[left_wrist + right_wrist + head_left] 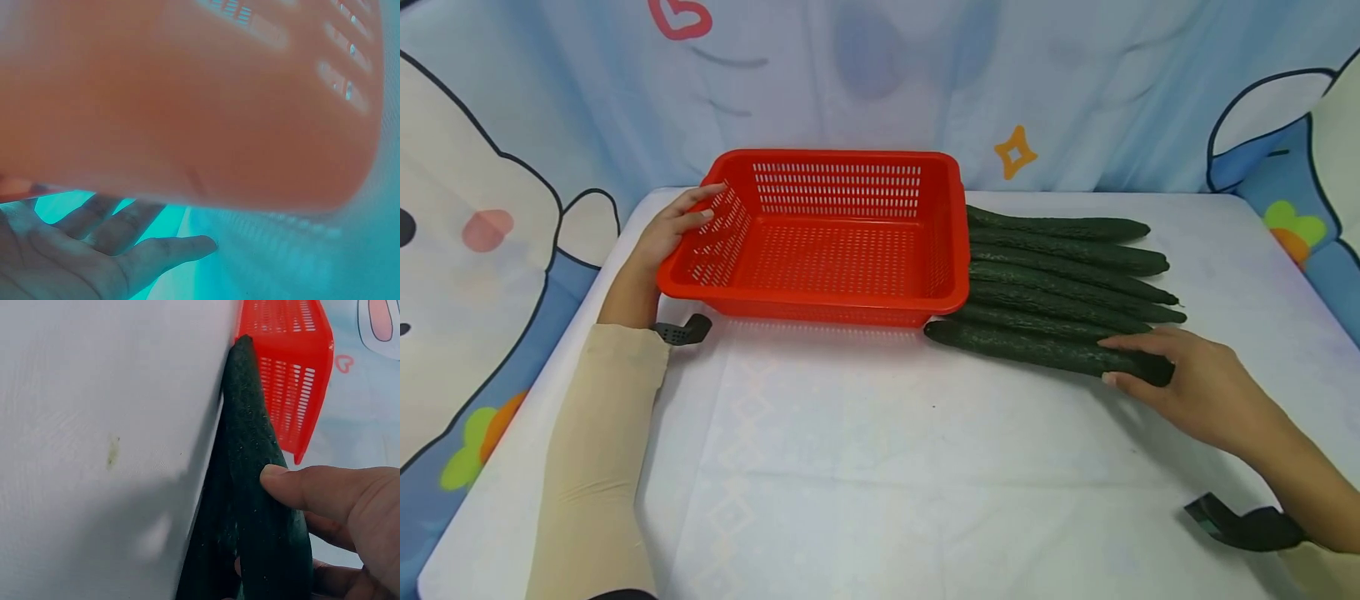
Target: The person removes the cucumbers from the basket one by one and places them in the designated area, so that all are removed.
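**Hand On The Nearest Cucumber**

Right hand (1195, 383) curls its fingers round the end of the front cucumber (1045, 350), beside the red basket (958, 250). Left hand (673, 229) rests flat-fingered on the basket's side. Next, I think: lift it in.

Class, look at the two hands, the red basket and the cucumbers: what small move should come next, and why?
Probably lift the nearest cucumber off the table. The right hand already curls round its end, thumb on top, and the left hand steadies the empty red basket beside the row.
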The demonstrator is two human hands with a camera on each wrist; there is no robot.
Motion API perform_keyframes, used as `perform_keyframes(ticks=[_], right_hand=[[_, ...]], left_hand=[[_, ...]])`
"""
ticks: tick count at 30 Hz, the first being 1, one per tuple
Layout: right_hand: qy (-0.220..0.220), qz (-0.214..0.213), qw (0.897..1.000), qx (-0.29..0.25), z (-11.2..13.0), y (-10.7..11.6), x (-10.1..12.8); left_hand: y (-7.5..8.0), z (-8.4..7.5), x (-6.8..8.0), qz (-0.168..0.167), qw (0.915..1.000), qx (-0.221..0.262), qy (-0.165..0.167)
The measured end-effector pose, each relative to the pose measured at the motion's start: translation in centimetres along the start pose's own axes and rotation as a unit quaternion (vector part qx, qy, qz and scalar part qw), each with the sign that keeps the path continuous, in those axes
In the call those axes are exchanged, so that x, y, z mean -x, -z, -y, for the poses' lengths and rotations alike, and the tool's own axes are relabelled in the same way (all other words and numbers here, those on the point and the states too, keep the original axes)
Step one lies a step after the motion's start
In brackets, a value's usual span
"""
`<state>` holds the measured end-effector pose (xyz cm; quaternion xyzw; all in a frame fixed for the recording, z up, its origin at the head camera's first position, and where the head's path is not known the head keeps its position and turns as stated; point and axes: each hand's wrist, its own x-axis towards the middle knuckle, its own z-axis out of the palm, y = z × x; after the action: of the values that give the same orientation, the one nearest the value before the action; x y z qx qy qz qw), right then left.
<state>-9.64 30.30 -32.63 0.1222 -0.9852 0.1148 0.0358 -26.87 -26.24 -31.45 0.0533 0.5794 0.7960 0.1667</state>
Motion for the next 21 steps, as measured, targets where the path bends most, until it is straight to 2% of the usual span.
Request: perform_keyframes(ticks=[10,17,21], right_hand=[[-0.006,0.000,1.000,0.000,-0.5,-0.6,-0.2],[-0.006,-0.019,1.000,0.014,-0.2,-0.9,-0.2],[-0.001,-0.029,0.999,0.020,-0.1,-1.1,-0.2]], left_hand=[[-0.2,-0.1,0.2,0.001,1.0000,-0.003,0.000],[-0.5,-0.2,0.2,-0.025,0.9996,-0.013,0.007],[-0.5,-0.2,0.2,-0.028,0.9994,-0.017,0.008]])
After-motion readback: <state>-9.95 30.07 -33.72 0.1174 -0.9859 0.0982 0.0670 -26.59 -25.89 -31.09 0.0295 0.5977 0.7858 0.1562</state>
